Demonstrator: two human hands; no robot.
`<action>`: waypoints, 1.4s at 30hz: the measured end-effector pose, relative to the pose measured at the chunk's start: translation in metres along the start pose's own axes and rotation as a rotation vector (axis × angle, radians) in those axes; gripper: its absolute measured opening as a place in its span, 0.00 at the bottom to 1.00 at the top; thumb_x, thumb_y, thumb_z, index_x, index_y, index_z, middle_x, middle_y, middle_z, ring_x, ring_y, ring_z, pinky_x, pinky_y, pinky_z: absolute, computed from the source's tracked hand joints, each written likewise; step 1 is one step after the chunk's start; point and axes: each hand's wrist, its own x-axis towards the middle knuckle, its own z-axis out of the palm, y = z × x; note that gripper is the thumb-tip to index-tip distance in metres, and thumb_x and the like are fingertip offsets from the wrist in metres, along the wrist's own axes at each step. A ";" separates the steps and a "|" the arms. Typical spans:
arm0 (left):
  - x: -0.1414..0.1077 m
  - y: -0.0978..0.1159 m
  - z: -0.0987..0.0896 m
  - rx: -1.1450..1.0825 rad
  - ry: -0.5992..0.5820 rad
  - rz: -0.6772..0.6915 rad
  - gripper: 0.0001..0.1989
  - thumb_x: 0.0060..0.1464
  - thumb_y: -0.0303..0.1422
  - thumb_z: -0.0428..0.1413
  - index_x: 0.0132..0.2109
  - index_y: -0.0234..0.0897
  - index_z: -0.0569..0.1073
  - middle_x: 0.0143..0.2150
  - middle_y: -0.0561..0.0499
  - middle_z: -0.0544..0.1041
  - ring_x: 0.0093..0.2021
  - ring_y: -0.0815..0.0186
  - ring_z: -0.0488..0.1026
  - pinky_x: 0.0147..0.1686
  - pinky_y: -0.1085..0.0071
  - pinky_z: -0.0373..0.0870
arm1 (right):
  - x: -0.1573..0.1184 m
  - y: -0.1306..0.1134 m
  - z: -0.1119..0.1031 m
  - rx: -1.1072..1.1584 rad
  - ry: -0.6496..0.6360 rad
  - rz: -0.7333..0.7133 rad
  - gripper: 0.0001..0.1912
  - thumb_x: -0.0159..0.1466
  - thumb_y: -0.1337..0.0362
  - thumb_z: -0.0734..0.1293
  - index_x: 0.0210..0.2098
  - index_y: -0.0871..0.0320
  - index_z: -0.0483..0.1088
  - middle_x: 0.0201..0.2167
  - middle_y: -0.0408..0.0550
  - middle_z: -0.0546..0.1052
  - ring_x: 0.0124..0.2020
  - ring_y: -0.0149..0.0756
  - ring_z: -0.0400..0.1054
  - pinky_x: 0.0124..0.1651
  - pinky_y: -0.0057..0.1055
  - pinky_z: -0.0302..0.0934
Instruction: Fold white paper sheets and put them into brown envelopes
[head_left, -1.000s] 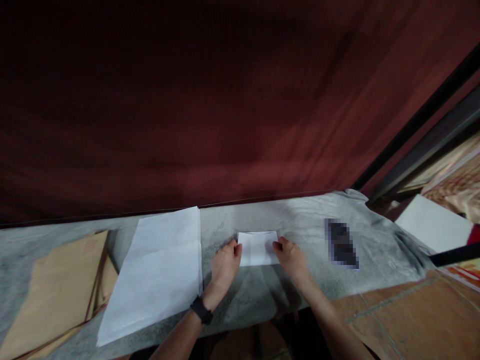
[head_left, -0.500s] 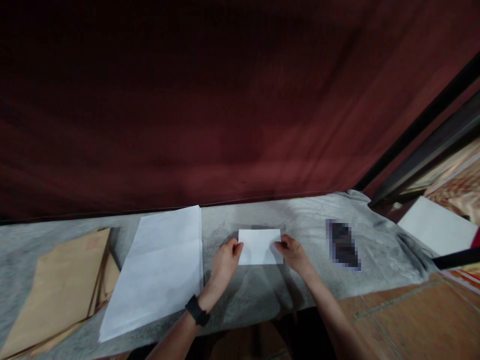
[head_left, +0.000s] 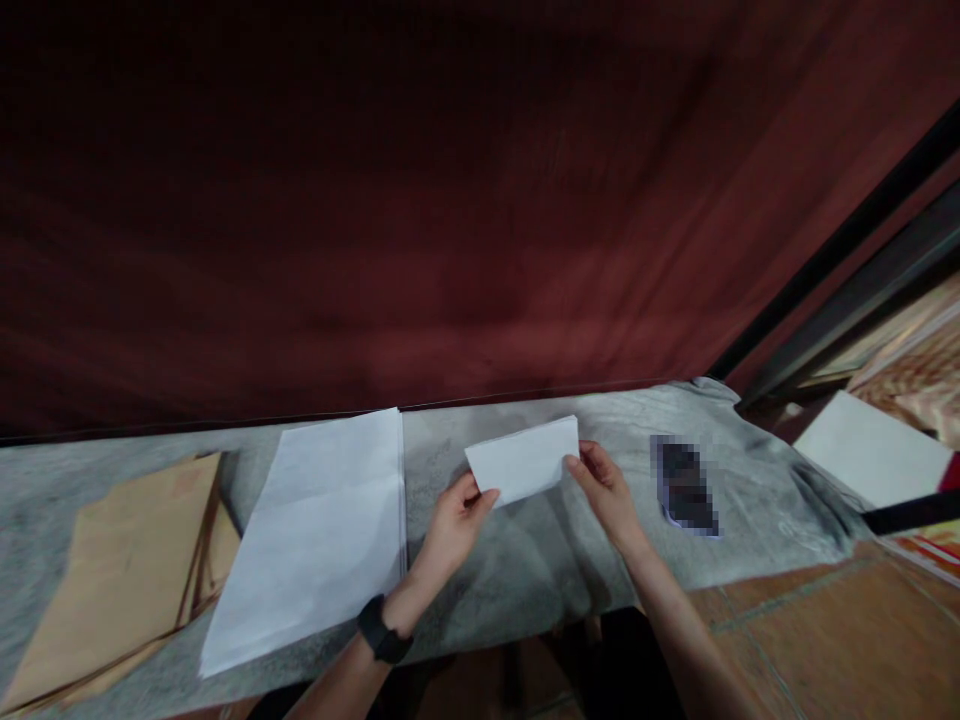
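Observation:
A folded sheet of white paper [head_left: 525,462] is held up between my two hands, tilted so its right end is higher. My left hand [head_left: 459,515] pinches its lower left corner, thumb on the near face and fingers behind. At the right edge, my right hand [head_left: 606,488] grips it the same way, with the fingertips partly hidden behind the paper. To the left of my left hand lies a stack of large white paper sheets [head_left: 315,540] with a faint crease across the top one.
Brown paper envelopes [head_left: 124,575] are piled at the far left of the grey cloth-covered table [head_left: 517,590]. A dark, pixelated object [head_left: 686,487] lies on the right. Behind the table hangs a dark red curtain [head_left: 465,220]. A white board-like panel [head_left: 874,450] is beyond the right end.
The folded paper has been raised from the cloth and tilted, its right end turned upward. Both hands moved with it, the right one a little to the right.

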 end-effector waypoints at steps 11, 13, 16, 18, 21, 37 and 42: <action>-0.011 0.001 0.014 -0.238 0.238 -0.247 0.23 0.44 0.42 0.65 0.46 0.34 0.75 0.37 0.48 0.81 0.34 0.63 0.76 0.30 0.71 0.71 | 0.004 0.008 0.006 -0.280 -0.052 0.028 0.17 0.64 0.52 0.63 0.45 0.55 0.74 0.38 0.48 0.81 0.37 0.40 0.73 0.41 0.34 0.66; -0.016 0.004 0.014 -0.316 0.216 -0.293 0.23 0.43 0.40 0.66 0.46 0.35 0.76 0.40 0.47 0.81 0.36 0.63 0.77 0.31 0.71 0.72 | 0.008 0.009 0.002 -0.309 -0.054 0.020 0.18 0.64 0.51 0.64 0.46 0.55 0.75 0.38 0.48 0.81 0.37 0.40 0.73 0.41 0.33 0.66; -0.024 0.011 0.014 -0.398 0.157 -0.339 0.22 0.44 0.40 0.67 0.46 0.36 0.75 0.42 0.47 0.81 0.38 0.63 0.77 0.33 0.70 0.73 | 0.014 0.012 -0.005 -0.272 -0.051 0.019 0.20 0.63 0.49 0.65 0.44 0.56 0.75 0.35 0.47 0.81 0.34 0.39 0.73 0.38 0.32 0.66; -0.028 0.013 0.014 -0.364 0.128 -0.338 0.22 0.43 0.40 0.67 0.45 0.35 0.76 0.41 0.47 0.81 0.37 0.62 0.76 0.32 0.70 0.72 | 0.015 0.016 -0.007 -0.290 -0.078 0.013 0.19 0.63 0.50 0.65 0.45 0.57 0.76 0.35 0.48 0.81 0.34 0.38 0.73 0.38 0.31 0.66; -0.028 0.009 0.009 -0.294 0.131 -0.313 0.23 0.42 0.39 0.67 0.45 0.35 0.75 0.41 0.46 0.81 0.38 0.61 0.76 0.33 0.69 0.71 | 0.014 0.023 -0.007 -0.403 -0.201 -0.005 0.17 0.64 0.54 0.64 0.46 0.57 0.77 0.37 0.47 0.81 0.35 0.38 0.74 0.40 0.32 0.66; -0.023 -0.002 -0.012 0.795 0.043 -0.056 0.29 0.55 0.18 0.49 0.63 0.36 0.68 0.57 0.42 0.78 0.55 0.58 0.76 0.57 0.61 0.70 | 0.004 0.036 0.011 -1.073 -0.210 -0.255 0.14 0.71 0.64 0.61 0.51 0.55 0.75 0.48 0.52 0.80 0.49 0.47 0.74 0.56 0.45 0.64; -0.033 0.004 -0.004 1.152 -0.058 -0.072 0.23 0.60 0.20 0.47 0.60 0.37 0.72 0.52 0.42 0.79 0.47 0.59 0.80 0.47 0.64 0.75 | -0.026 0.041 0.047 -0.928 -0.126 -0.364 0.20 0.74 0.61 0.55 0.60 0.58 0.69 0.58 0.54 0.75 0.58 0.44 0.69 0.60 0.41 0.63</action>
